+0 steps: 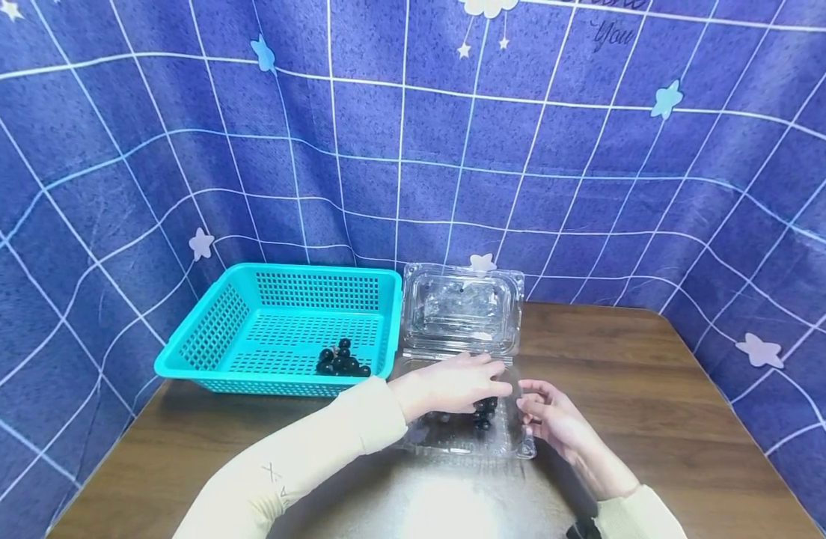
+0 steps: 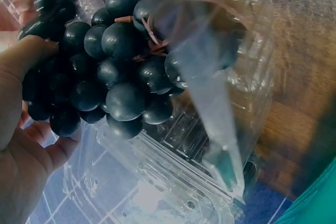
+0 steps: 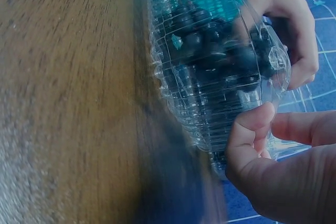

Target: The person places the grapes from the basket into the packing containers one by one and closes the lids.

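Grapes are inside the clear box, gripped by the left hand, while the right hand pinches the box's right rim. Left of it, a basket holds more grapes near right.

On bench: basket at left, container just beside it to the right, lid along container's rear edge; grape cluster in basket, near front right corner; grape bunch in container, left hand on the bunch; right hand at container's right rim; curtain behind bench and along both sides
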`<state>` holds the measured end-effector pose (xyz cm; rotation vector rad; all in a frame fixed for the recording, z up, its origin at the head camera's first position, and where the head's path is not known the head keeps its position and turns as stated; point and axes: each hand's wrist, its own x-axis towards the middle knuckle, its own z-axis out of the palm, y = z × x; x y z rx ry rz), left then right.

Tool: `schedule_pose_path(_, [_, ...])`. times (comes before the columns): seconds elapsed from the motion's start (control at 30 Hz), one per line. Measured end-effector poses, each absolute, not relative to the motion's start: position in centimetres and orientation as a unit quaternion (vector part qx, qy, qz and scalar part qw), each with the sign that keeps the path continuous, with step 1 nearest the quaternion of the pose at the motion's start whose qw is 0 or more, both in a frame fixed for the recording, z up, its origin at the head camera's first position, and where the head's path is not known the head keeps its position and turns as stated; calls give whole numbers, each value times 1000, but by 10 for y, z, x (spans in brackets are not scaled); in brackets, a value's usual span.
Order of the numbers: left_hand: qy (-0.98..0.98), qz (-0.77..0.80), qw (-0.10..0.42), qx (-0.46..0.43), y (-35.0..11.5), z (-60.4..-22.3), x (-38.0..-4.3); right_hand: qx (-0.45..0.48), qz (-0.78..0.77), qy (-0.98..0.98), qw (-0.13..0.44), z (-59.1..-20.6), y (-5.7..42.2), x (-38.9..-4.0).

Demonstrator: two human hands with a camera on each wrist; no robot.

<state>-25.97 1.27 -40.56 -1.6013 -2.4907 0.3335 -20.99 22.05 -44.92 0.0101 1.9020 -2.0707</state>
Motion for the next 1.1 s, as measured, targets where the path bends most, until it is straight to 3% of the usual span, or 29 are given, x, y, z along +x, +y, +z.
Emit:
schedule_pose_path(0.8, [-793,91,52,-600,5,-397,-254,0,-725,669,167,-452,221,-211])
schedule_pose_path(1.1, [-820,78,1,-567,-6,-383,-250,4,-719,675,167,-453,221,-211])
